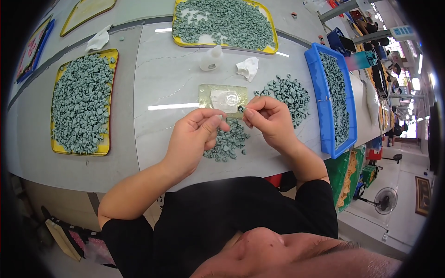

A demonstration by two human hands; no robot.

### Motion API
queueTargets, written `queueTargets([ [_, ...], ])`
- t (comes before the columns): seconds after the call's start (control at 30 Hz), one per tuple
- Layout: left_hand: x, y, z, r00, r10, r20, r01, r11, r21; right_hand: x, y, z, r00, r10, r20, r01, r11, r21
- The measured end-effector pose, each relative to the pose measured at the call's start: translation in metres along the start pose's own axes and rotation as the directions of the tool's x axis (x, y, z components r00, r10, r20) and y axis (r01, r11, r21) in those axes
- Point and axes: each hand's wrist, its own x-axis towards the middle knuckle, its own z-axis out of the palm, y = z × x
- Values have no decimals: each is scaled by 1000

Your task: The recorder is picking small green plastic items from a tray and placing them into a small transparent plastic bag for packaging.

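Note:
Between the thumb and forefinger of my right hand (271, 119) is a small green piece with a dark rim (241, 109). My left hand (192, 136) is closed in a pinch close beside it; whatever its fingertips hold is too small to make out. Under my hands lies a small pile of grey-green pieces (227, 144). A larger pile of green pieces with dark parts (289, 98) spreads to the right of my right hand. Just beyond my fingers, a translucent yellowish flat pad (204, 95) lies on the table, with a whitish patch on it.
A white squeeze bottle (211, 59) and a crumpled tissue (248, 68) stand farther back. Yellow-rimmed trays full of green pieces sit at the left (110, 139) and far side (273, 34). A blue crate (328, 134) of such pieces borders the right edge.

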Motion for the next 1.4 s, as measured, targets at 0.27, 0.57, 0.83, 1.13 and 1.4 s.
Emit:
queueTargets([
  [0.27,-2,0,1,999,-30,28,29,999,29,7,5,5,729,-630,266,612,427,-666],
  [0.57,2,-4,-7,999,-32,44,34,998,-53,6,5,7,608,-706,363,732,320,-602],
  [0.83,1,-4,-3,978,-137,154,164,970,-177,7,4,5,495,-705,509,807,156,-569],
  [1.13,0,-6,-6,979,-146,139,170,969,-181,10,10,5,393,-691,607,835,-9,-551],
  [1.4,-8,-4,-11,983,-93,155,116,982,-146,12,19,17,342,-714,610,829,-77,-555],
])
